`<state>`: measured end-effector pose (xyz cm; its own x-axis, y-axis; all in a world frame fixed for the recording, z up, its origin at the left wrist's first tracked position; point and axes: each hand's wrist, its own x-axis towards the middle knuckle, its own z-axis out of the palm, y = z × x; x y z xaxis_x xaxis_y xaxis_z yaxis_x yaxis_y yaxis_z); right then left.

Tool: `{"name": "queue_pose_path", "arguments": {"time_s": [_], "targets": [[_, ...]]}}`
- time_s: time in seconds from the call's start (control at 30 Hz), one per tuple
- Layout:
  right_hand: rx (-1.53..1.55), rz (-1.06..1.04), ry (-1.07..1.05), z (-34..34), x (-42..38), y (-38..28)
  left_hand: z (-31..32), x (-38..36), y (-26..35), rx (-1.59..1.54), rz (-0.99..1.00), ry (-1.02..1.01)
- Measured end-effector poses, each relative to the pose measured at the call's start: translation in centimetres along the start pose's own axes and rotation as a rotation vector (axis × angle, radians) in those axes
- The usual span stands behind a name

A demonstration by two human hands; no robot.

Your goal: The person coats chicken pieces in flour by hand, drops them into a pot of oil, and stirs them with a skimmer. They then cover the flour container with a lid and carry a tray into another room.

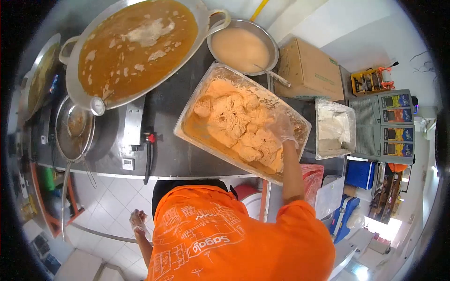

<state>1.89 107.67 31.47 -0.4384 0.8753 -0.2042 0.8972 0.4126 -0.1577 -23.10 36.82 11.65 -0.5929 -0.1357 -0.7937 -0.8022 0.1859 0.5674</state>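
My right hand, in a clear plastic glove, reaches into the right side of a large rectangular tub. The tub holds lumpy pieces coated in orange-tinted flour. The hand rests on the coated pieces with its fingers stretched out, and its fingertips partly blend into the flour. My left hand, gloved and smeared with coating, hangs low beside my body over the floor. It holds nothing that I can see, and its fingers are loosely apart.
A wide pan of brown oil with foam and a dial thermometer stands at upper left. Behind the tub is a bowl of pale orange liquid. Nearby are a cardboard box, a white flour tub and a strainer.
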Motion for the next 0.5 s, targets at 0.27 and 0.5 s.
{"name": "queue_pose_path", "arguments": {"time_s": [0.27, 0.5], "targets": [[0.018, -0.112, 0.086, -1.0, -0.3, 0.5, 4.6, -5.2, 7.0, 0.133, 0.259, -0.130], [-0.054, -0.081, 0.234, -1.2, -1.0, -0.5, 12.4, -11.0, 15.0, 0.304, 0.365, -0.397]]}}
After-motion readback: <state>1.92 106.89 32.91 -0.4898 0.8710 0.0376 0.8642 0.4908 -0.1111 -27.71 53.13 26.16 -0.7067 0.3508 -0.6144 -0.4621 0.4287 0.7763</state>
